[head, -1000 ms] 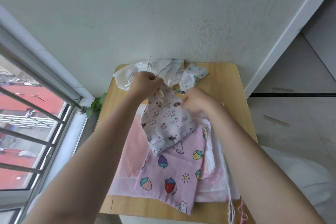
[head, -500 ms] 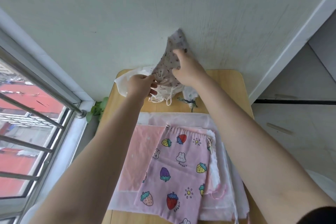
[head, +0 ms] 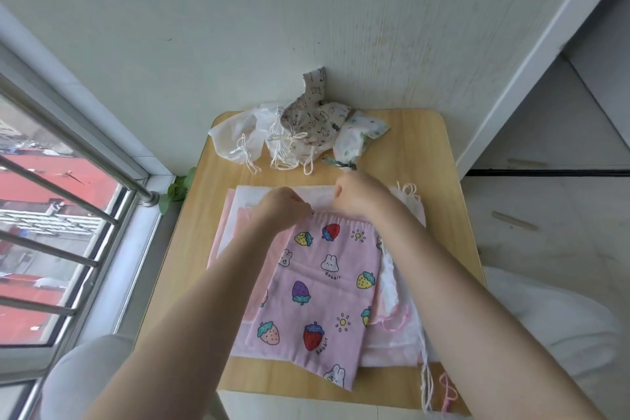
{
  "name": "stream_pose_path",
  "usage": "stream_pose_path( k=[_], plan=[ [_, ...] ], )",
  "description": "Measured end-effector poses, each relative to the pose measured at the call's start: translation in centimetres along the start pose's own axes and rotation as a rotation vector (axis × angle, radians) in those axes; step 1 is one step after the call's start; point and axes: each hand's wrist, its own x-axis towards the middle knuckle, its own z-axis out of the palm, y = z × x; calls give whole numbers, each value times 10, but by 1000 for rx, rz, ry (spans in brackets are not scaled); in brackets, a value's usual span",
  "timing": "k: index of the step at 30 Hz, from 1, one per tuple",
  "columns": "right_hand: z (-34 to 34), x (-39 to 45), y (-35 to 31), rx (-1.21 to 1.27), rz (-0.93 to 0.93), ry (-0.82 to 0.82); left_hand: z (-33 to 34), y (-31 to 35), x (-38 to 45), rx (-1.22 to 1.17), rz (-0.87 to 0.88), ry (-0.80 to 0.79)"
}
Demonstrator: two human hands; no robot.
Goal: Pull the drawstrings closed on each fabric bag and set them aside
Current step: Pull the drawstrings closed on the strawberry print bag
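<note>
A pink fabric bag [head: 320, 297] printed with strawberries and rabbits lies on top of a stack of pale pink and white bags [head: 238, 215] on the wooden table [head: 433, 160]. My left hand [head: 281, 210] pinches the bag's gathered top edge at its left corner. My right hand [head: 359, 196] is curled at the top edge on the right; what its fingers hold is hidden. At the table's far edge lie cinched bags: a beige animal-print bag [head: 315, 119] leaning on the wall, a white bag [head: 235, 136] and a white bag with green print [head: 358, 136].
The wall stands right behind the table. A window with metal bars [head: 68, 201] fills the left side. Loose white and pink cords [head: 433, 385] hang over the table's near right edge. My knees show below the table on both sides.
Both hands let go of the beige animal-print bag, which now rests at the far edge against the wall. They came back toward me to the top edge of the pink strawberry bag.
</note>
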Motion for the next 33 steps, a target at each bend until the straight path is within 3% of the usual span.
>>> stream_pose_path(
  k=[5, 9, 16, 23, 26, 30, 33],
  plan=[
    [30, -23, 7, -138, 12, 74, 32, -10, -10, 49, 26, 85],
    [42, -30, 14, -102, -33, 115, 30, -6, -16, -206, -75, 143],
    [42, -36, 1, -118, -83, 31, 9, -26, -43, -734, -201, -104],
    [39, -51, -34, 115, -261, 7, -8, -53, -68, -872, -140, -297],
    [42, -58, -50, 159, -289, 0, -11, -68, -67, -922, -161, -223],
    [46, -60, -57, 167, -255, -27, -14, -73, -71, -893, -62, 32],
    [49, -60, -57, 160, -236, -6, -18, -77, -72, -838, -43, 77]
  ],
)
